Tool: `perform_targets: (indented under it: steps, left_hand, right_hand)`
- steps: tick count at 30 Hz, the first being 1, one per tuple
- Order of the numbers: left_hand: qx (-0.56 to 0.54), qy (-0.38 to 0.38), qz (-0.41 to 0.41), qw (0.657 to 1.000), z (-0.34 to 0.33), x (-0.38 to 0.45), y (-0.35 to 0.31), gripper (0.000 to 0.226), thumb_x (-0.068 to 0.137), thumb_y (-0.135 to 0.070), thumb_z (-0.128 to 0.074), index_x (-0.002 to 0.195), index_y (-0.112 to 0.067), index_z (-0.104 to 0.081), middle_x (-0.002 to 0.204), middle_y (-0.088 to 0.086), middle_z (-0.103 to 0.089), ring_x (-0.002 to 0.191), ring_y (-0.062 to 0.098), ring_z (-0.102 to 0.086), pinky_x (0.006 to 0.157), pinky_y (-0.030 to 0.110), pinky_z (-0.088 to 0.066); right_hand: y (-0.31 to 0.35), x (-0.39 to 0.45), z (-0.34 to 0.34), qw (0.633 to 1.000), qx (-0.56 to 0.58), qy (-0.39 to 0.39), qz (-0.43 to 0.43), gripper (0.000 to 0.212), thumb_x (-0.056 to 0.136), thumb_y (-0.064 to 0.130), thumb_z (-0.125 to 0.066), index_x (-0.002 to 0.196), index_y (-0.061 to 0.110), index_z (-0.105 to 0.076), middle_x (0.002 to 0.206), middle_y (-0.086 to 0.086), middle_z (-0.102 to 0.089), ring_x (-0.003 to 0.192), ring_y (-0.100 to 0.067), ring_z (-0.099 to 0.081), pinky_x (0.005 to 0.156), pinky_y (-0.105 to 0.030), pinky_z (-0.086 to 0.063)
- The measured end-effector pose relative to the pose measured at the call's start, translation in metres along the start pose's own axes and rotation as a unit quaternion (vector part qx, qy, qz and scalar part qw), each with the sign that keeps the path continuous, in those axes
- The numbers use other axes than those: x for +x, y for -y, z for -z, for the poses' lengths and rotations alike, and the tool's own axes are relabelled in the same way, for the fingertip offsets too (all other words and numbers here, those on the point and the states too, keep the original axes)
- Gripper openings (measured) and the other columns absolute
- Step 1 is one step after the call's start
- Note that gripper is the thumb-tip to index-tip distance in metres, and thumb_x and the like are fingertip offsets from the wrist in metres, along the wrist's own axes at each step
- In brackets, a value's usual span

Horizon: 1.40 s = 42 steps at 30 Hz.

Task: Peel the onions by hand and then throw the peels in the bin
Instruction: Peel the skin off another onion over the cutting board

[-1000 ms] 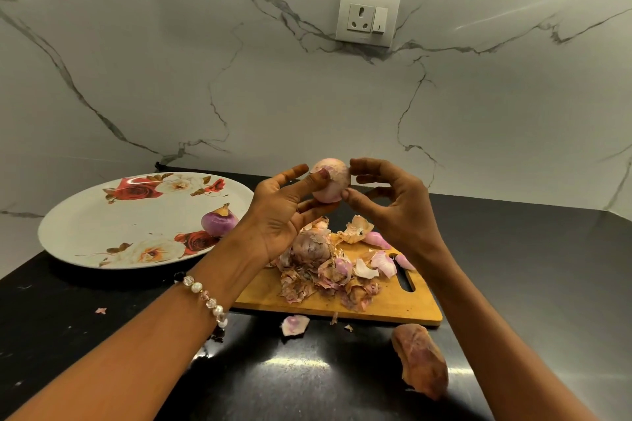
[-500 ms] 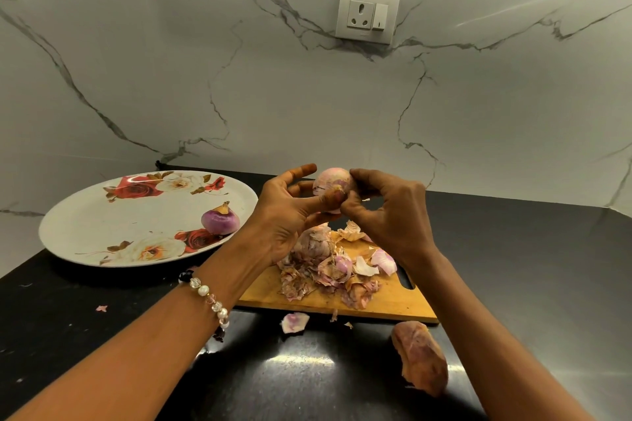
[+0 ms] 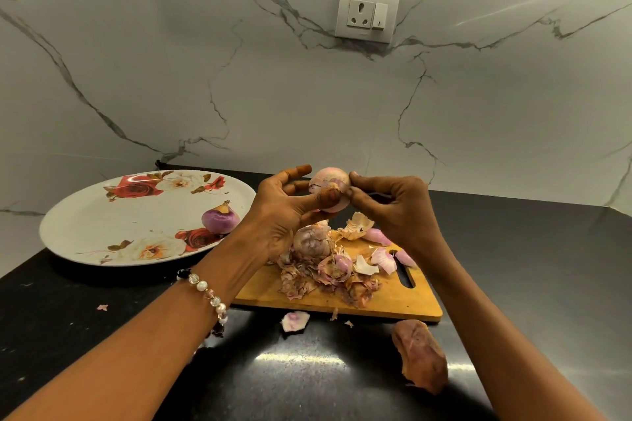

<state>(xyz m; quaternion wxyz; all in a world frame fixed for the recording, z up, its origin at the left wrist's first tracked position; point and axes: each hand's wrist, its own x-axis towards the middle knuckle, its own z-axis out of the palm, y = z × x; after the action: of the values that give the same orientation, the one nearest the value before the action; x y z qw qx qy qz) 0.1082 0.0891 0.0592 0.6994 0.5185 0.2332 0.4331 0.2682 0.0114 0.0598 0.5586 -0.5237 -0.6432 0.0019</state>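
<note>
I hold a pale pink onion in the air above the wooden cutting board. My left hand cups it from the left with the thumb pressed on its front. My right hand pinches the skin at its right side with fingertips. Below, a pile of dry onion peels covers the board, with another onion sitting in the heap. A peeled purple onion lies on the floral plate at the left. No bin is in view.
A large brown peel and a small pink peel lie on the black counter in front of the board. The marble wall with a socket stands close behind.
The onion and both hands have dropped slightly and closed together. My right fingers moved from beside the onion to pinching its skin.
</note>
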Motion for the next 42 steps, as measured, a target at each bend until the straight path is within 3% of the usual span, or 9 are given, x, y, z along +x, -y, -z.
perform_targets:
  steps: [4, 10, 17, 21, 25, 30, 36, 42]
  left_hand:
    - [0.009, -0.002, -0.006, 1.000, -0.001, -0.001, 0.001, 0.082, 0.053, -0.010, -0.078, 0.130, -0.007, -0.050, 0.116, 0.016, -0.064, 0.100, 0.033, -0.067, 0.075, 0.044, -0.060]
    - [0.007, -0.010, -0.018, 1.000, -0.004, -0.001, 0.001, 0.081, 0.052, -0.011, -0.076, 0.129, -0.011, -0.052, 0.117, 0.011, -0.063, 0.101, 0.031, -0.066, 0.077, 0.045, -0.059]
    - [-0.022, -0.007, 0.001, 1.000, -0.002, -0.002, 0.000, 0.081, 0.054, -0.010, -0.075, 0.130, -0.009, -0.050, 0.120, 0.015, -0.062, 0.104, 0.034, -0.065, 0.077, 0.046, -0.058]
    - [-0.083, 0.002, 0.027, 0.996, -0.002, -0.003, -0.002, 0.075, 0.059, -0.008, -0.074, 0.130, -0.004, -0.050, 0.114, 0.018, -0.064, 0.093, 0.034, -0.069, 0.066, 0.040, -0.061]
    - [-0.127, 0.010, 0.049, 0.991, -0.002, -0.002, -0.001, 0.072, 0.063, -0.008, -0.072, 0.130, 0.002, -0.050, 0.113, 0.023, -0.064, 0.089, 0.036, -0.070, 0.067, 0.043, -0.060]
    - [-0.095, 0.002, 0.034, 0.995, -0.002, -0.002, -0.001, 0.075, 0.059, -0.010, -0.073, 0.130, -0.002, -0.049, 0.107, 0.018, -0.065, 0.088, 0.035, -0.070, 0.067, 0.043, -0.061]
    - [-0.053, 0.000, 0.024, 0.998, -0.002, -0.003, 0.000, 0.072, 0.061, -0.012, -0.075, 0.129, -0.003, -0.050, 0.101, 0.014, -0.067, 0.085, 0.033, -0.071, 0.064, 0.040, -0.061]
    - [-0.035, -0.012, 0.013, 0.999, -0.005, -0.003, 0.001, 0.070, 0.063, -0.013, -0.075, 0.128, -0.005, -0.050, 0.109, 0.018, -0.066, 0.089, 0.034, -0.070, 0.066, 0.041, -0.061]
  right_hand:
    - [-0.001, -0.004, -0.012, 0.999, 0.000, -0.040, -0.006, 0.028, 0.081, 0.003, -0.074, 0.108, -0.001, -0.069, 0.095, 0.002, -0.069, 0.084, 0.003, -0.069, 0.075, -0.013, -0.055]
    - [0.003, -0.005, -0.019, 0.995, -0.029, -0.090, 0.026, 0.027, 0.081, 0.002, -0.075, 0.107, -0.004, -0.069, 0.096, 0.002, -0.068, 0.087, -0.008, -0.069, 0.078, -0.015, -0.055]
    - [-0.002, -0.003, -0.012, 0.997, -0.010, -0.078, 0.010, 0.025, 0.083, -0.002, -0.071, 0.107, 0.002, -0.068, 0.095, 0.000, -0.070, 0.082, 0.003, -0.068, 0.073, -0.013, -0.055]
    - [-0.006, 0.000, -0.004, 0.998, 0.017, -0.063, -0.007, 0.025, 0.086, -0.002, -0.067, 0.110, 0.004, -0.068, 0.098, -0.009, -0.073, 0.085, -0.010, -0.072, 0.076, -0.019, -0.057]
    - [-0.007, 0.002, -0.001, 0.998, 0.038, -0.036, -0.030, 0.030, 0.088, 0.002, -0.066, 0.118, 0.001, -0.065, 0.107, -0.009, -0.071, 0.093, -0.014, -0.072, 0.082, -0.025, -0.058]
    - [-0.001, 0.001, -0.003, 1.000, 0.021, -0.024, -0.002, 0.038, 0.082, 0.014, -0.072, 0.118, 0.004, -0.065, 0.107, -0.003, -0.070, 0.095, -0.007, -0.070, 0.081, -0.019, -0.056]
    - [0.000, 0.000, -0.002, 0.999, 0.020, -0.034, 0.018, 0.027, 0.082, 0.006, -0.073, 0.108, 0.008, -0.067, 0.101, -0.010, -0.073, 0.090, -0.005, -0.071, 0.077, -0.017, -0.056]
    - [-0.001, -0.004, -0.010, 0.995, -0.040, -0.071, 0.063, 0.023, 0.082, 0.004, -0.074, 0.105, 0.003, -0.072, 0.097, -0.001, -0.071, 0.085, -0.010, -0.071, 0.077, -0.017, -0.056]
